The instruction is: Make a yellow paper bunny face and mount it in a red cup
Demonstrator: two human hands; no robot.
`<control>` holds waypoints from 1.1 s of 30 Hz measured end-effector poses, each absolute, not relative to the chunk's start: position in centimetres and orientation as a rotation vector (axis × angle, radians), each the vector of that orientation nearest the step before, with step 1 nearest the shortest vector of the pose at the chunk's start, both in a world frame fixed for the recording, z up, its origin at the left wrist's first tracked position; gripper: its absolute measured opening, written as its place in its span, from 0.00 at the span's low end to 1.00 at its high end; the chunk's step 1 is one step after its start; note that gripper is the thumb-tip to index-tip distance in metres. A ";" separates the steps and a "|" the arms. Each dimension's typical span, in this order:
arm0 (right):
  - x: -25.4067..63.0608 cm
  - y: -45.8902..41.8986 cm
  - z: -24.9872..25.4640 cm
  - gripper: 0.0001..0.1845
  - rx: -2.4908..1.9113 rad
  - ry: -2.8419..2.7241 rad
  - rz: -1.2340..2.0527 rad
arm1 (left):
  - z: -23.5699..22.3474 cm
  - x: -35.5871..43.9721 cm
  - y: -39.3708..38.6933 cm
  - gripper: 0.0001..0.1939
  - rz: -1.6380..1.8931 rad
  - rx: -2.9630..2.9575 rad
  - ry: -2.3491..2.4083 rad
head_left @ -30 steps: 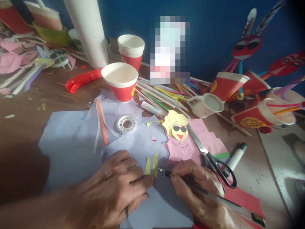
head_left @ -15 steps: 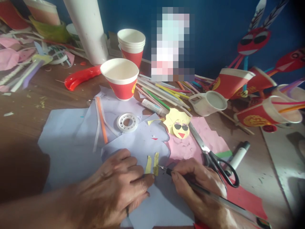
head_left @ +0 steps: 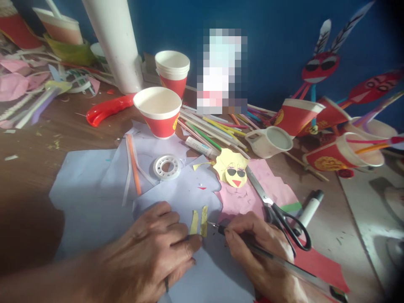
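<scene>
The pen (head_left: 261, 251) lies diagonally across the lower right of the view. Its long axis runs from the tip at upper left to the dark rear end at lower right; the tip points left and away from the person. The tip is at the right edge of the lined yellow strip (head_left: 204, 219); contact cannot be confirmed. This strip lies flat on the blue paper (head_left: 178, 191), its long axis running away from the person, with the far end leaning slightly right. The plain yellow strip (head_left: 194, 222) lies just beside it on the left, nearly parallel.

The right hand (head_left: 268, 273) is closed around the pen in a writing grip, with thumb and index finger pinching the dark section behind the tip. The left hand (head_left: 160, 248) is palm down on the blue paper, fingers together and partly curled. Its foremost fingertip is at the near end of the lined strip; the palm is hidden, so whether it grips anything cannot be determined.

The scissors (head_left: 269, 205) lie beyond the right hand, blades pointing away and to the left. The yellow paper face (head_left: 232, 162) is left of the blades. The white ring (head_left: 177, 168) lies beyond the left hand.
</scene>
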State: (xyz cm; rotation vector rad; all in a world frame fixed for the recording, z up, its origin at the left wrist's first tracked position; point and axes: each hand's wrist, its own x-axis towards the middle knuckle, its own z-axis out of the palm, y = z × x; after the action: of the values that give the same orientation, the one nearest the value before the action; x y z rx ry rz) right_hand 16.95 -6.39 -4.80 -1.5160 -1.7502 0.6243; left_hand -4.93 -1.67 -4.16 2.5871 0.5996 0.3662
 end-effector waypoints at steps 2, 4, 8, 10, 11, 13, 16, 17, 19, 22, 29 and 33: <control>17.0 -6.4 -4.9 0.09 -1.541 -1.689 0.666 | -4.1 -5.0 -1.7 0.06 0.398 2.587 0.626; 17.0 -6.2 -4.9 0.09 -1.545 -1.662 0.683 | -4.1 -5.0 -1.8 0.07 0.443 2.572 0.666; 17.0 -6.0 -4.7 0.08 -1.511 -1.703 0.656 | -4.1 -5.0 -1.9 0.06 0.456 2.559 0.683; 17.1 -6.1 -4.8 0.08 -1.514 -1.726 0.667 | -4.1 -5.0 -1.9 0.06 0.474 2.552 0.678; 17.1 -6.1 -4.8 0.07 -1.512 -1.738 0.674 | -4.1 -5.0 -1.9 0.06 0.485 2.550 0.681; 17.2 -6.1 -4.8 0.07 -1.507 -1.751 0.680 | -4.1 -5.1 -1.8 0.08 0.500 2.557 0.685; 17.1 -6.1 -4.8 0.06 -1.491 -1.768 0.667 | -4.2 -5.1 -1.8 0.10 0.483 2.576 0.672; 17.1 -6.0 -4.7 0.06 -1.485 -1.771 0.661 | -4.2 -5.1 -1.8 0.10 0.478 2.581 0.665; 17.0 -6.0 -4.7 0.06 -1.479 -1.770 0.645 | -4.3 -5.1 -1.8 0.11 0.472 2.584 0.661; 17.0 -6.1 -4.9 0.06 -1.490 -1.769 0.617 | -4.4 -5.1 -1.9 0.10 0.472 2.585 0.650; 16.8 -6.2 -4.7 0.07 -1.585 -1.766 0.599 | -4.4 -5.1 -1.9 0.08 0.409 2.556 0.660; 16.6 -5.9 -4.5 0.08 -1.562 -1.759 0.596 | -4.2 -5.0 -1.6 0.07 0.330 2.568 0.619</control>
State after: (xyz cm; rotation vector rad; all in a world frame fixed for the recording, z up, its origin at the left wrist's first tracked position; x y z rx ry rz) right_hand 16.63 -5.91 -4.49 -1.5619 -1.7591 0.5957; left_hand -5.02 -1.62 -4.18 2.5676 0.6186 0.3304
